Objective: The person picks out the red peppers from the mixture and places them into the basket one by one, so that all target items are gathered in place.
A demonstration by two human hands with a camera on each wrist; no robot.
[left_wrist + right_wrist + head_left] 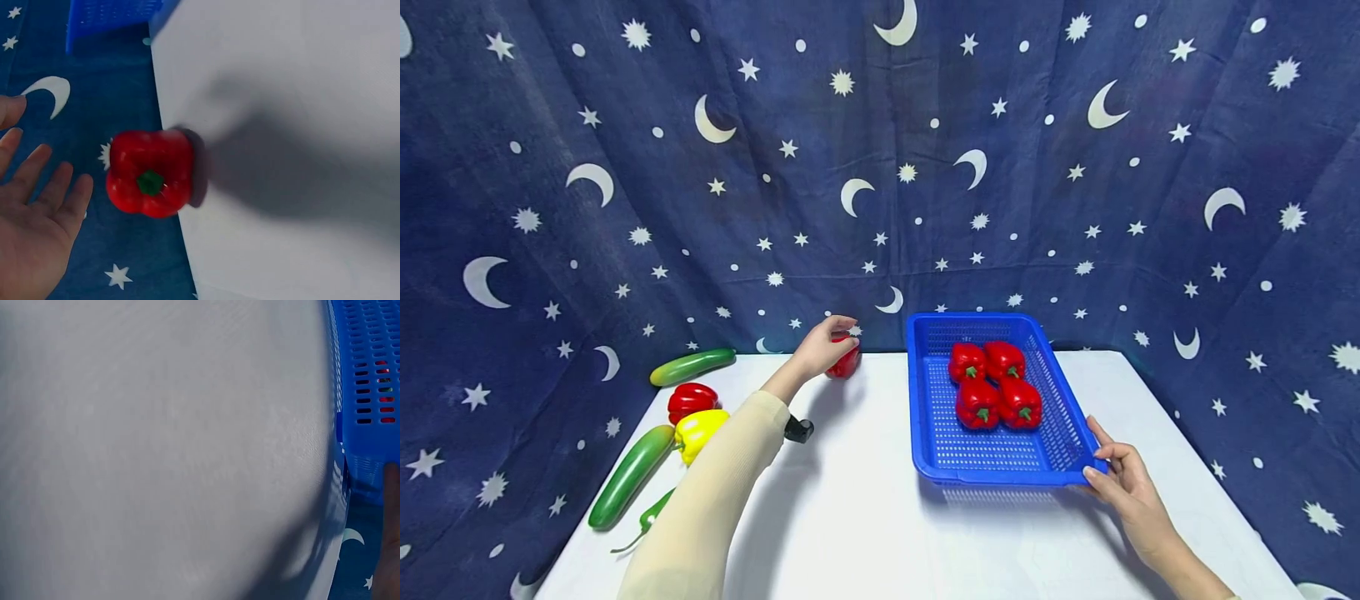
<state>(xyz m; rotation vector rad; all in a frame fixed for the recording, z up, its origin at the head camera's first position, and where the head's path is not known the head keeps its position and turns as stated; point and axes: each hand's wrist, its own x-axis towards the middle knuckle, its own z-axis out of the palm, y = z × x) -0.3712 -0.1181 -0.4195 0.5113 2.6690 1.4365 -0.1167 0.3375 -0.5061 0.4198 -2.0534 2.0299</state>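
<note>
Near the table's back edge stands a red bell pepper [846, 362], partly hidden in the head view by my left hand [826, 347]. The left wrist view shows that pepper [150, 172] with its green stem, and a gap between it and the spread, relaxed fingers [75, 200]. My right hand [1131, 492] grips the near right corner of a blue plastic basket [914, 408], thumb at the rim. Several red bell peppers [977, 404] sit grouped inside the basket. Only part of the right hand [392, 531] appears in the right wrist view, against the basket.
Along the table's left side lie a green cucumber [631, 477], a yellow bell pepper [698, 433], another red bell pepper [692, 402], a green chili pepper [655, 510] and a yellow-green cucumber [694, 366]. A dark blue star-and-moon curtain [820, 208] surrounds the white table [865, 533].
</note>
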